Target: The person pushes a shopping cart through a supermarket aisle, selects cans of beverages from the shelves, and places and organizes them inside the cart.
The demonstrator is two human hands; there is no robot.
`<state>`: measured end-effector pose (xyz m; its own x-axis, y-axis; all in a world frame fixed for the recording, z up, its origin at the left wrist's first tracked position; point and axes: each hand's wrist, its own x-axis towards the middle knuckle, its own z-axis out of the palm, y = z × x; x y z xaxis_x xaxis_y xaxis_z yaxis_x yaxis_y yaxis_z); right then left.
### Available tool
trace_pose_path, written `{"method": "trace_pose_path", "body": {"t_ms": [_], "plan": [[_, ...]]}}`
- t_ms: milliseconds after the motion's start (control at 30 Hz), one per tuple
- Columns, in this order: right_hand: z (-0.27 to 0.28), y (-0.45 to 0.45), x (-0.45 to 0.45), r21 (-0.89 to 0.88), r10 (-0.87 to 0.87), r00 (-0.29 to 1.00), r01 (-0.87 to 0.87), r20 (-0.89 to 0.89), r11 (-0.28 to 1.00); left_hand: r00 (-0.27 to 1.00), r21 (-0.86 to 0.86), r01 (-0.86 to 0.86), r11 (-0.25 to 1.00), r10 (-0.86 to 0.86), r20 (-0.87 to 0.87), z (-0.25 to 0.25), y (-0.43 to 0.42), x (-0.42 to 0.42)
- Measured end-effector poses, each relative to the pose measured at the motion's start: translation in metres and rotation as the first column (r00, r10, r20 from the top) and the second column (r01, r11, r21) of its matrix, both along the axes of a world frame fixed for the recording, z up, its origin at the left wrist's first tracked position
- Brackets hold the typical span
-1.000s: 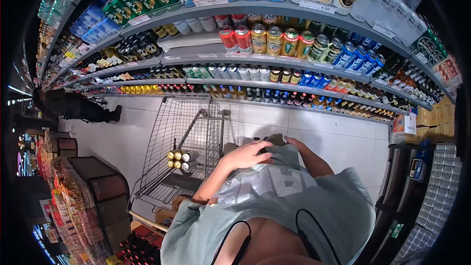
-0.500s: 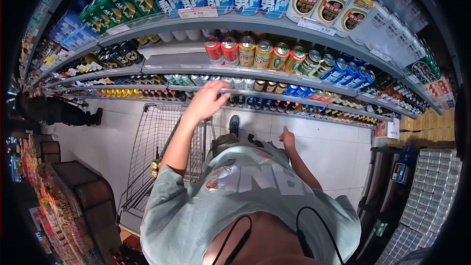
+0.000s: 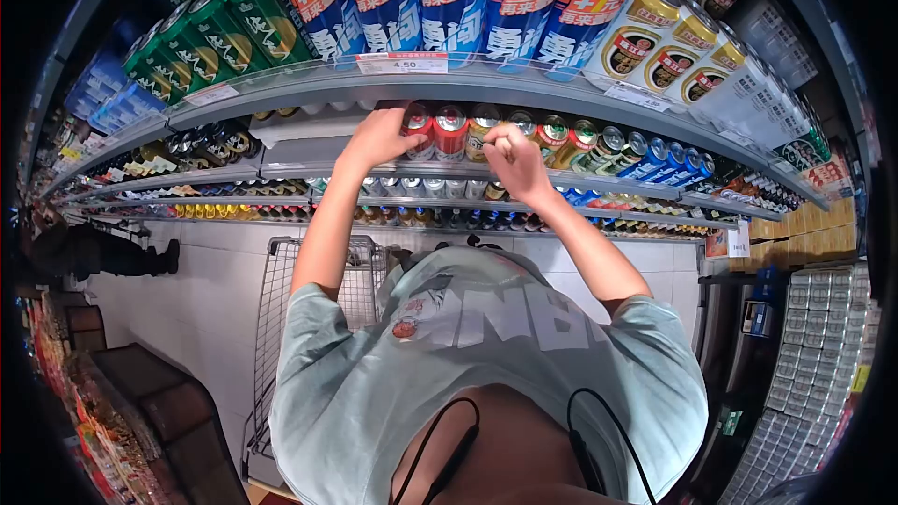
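On the middle shelf, my left hand point(image 3: 382, 138) is at the leftmost red can point(image 3: 418, 122). Its fingers reach along the can's left side and its thumb lies across the front, closed around it. A second red can point(image 3: 451, 131) stands just to the right. My right hand point(image 3: 517, 164) is in front of a gold can point(image 3: 484, 120), with its fingers curled in and nothing visible in them. Whether it touches that can is unclear.
Above my hands runs a shelf edge with a price tag point(image 3: 402, 64) and tall blue-orange cans point(image 3: 453, 0). A wire shopping cart point(image 3: 281, 304) stands at my left. Stacked cans point(image 3: 814, 346) are at the right. Another person point(image 3: 103, 248) is at the far left.
I have come closer to the shelf. My left hand has reached forward to the red can, and my right hand has risen from my side to the row of cans.
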<state>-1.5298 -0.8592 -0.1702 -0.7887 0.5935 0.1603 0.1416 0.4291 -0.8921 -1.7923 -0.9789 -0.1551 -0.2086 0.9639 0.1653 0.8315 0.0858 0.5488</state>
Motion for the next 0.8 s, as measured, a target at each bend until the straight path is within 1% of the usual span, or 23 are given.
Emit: {"method": "trace_pose_path", "body": {"t_ms": [33,67,100,167,200,233,267,300,333,367,433,467,533,567,600,633,667,700,733,767,800], "plan": [[0.013,0.000,-0.012,0.101,0.033,0.995,-0.024,-0.091,0.995,1.000,-0.001,0.002,1.000,-0.002,-0.001,-0.002,0.003,-0.006],[0.022,0.002,-0.023,0.200,0.073,0.981,-0.037,-0.178,0.979,0.999,-0.050,0.032,0.998,-0.030,0.026,-0.004,0.006,-0.010],[0.028,0.009,-0.035,0.196,0.069,0.982,-0.033,-0.178,0.980,0.997,-0.099,0.064,0.993,-0.058,0.055,-0.007,0.009,-0.013],[0.034,0.020,-0.056,0.474,0.126,0.986,-0.163,0.110,0.865,0.995,-0.114,0.091,0.989,-0.086,0.044,-0.011,0.011,-0.017],[0.038,0.020,-0.062,0.468,0.122,0.986,-0.161,0.113,0.869,0.994,-0.118,0.112,0.987,-0.109,0.032,-0.011,0.012,-0.019],[0.043,0.018,-0.067,0.451,0.129,0.952,-0.247,0.277,0.858,0.991,-0.120,0.132,0.984,-0.131,0.021,-0.012,0.013,-0.020],[0.048,0.018,-0.073,0.422,0.132,0.892,-0.330,0.432,0.845,0.985,-0.081,0.174,0.981,-0.173,0.022,-0.015,0.014,-0.023],[0.050,0.019,-0.080,0.381,0.132,0.807,-0.408,0.576,0.830,0.984,-0.079,0.176,0.981,-0.175,0.024,-0.019,0.017,-0.027],[0.047,0.023,-0.087,0.323,0.157,0.770,-0.432,0.619,0.842,0.979,-0.082,0.195,0.977,-0.189,0.077,-0.026,0.019,-0.030],[0.041,0.027,-0.091,0.323,0.155,0.768,-0.432,0.622,0.842,0.971,-0.083,0.215,0.973,-0.203,0.130,-0.031,0.021,-0.032],[0.025,0.037,-0.097,0.355,0.267,0.789,-0.514,0.553,0.781,0.968,-0.074,0.216,0.974,-0.204,0.144,-0.037,0.022,-0.034],[0.016,0.041,-0.100,0.357,0.266,0.788,-0.515,0.555,0.780,0.967,-0.070,0.216,0.974,-0.203,0.156,-0.039,0.022,-0.034],[0.004,0.045,-0.106,0.510,0.279,0.836,-0.518,0.473,0.687,0.972,-0.054,0.199,0.978,-0.191,0.136,-0.041,0.019,-0.032],[-0.001,0.048,-0.109,0.512,0.277,0.836,-0.518,0.474,0.685,0.977,-0.041,0.185,0.982,-0.179,0.117,-0.041,0.018,-0.029],[-0.002,0.048,-0.112,0.474,0.269,0.810,-0.537,0.521,0.698,0.981,-0.087,0.126,0.988,-0.111,0.158,-0.042,0.019,-0.025],[-0.003,0.050,-0.115,0.436,0.260,0.782,-0.553,0.567,0.710,0.981,-0.080,0.126,0.989,-0.112,0.158,-0.050,0.021,-0.026],[-0.011,0.052,-0.118,0.473,0.221,0.806,-0.518,0.550,0.712,0.976,-0.023,0.120,0.993,-0.113,0.188,-0.063,0.024,-0.027],[-0.008,0.049,-0.117,0.561,0.189,0.832,-0.502,0.522,0.658,0.970,0.033,0.111,0.993,-0.116,0.215,-0.060,0.025,-0.026],[-0.005,0.047,-0.117,0.532,0.187,0.829,-0.494,0.527,0.688,0.972,0.029,0.091,0.995,-0.095,0.217,-0.059,0.023,-0.025],[-0.002,0.046,-0.117,0.498,0.187,0.825,-0.484,0.533,0.719,0.968,-0.078,0.049,0.996,-0.029,0.249,-0.057,0.024,-0.024],[0.001,0.045,-0.119,0.496,0.186,0.827,-0.481,0.530,0.723,0.970,-0.099,0.046,0.994,-0.021,0.242,-0.061,0.027,-0.025]]}}
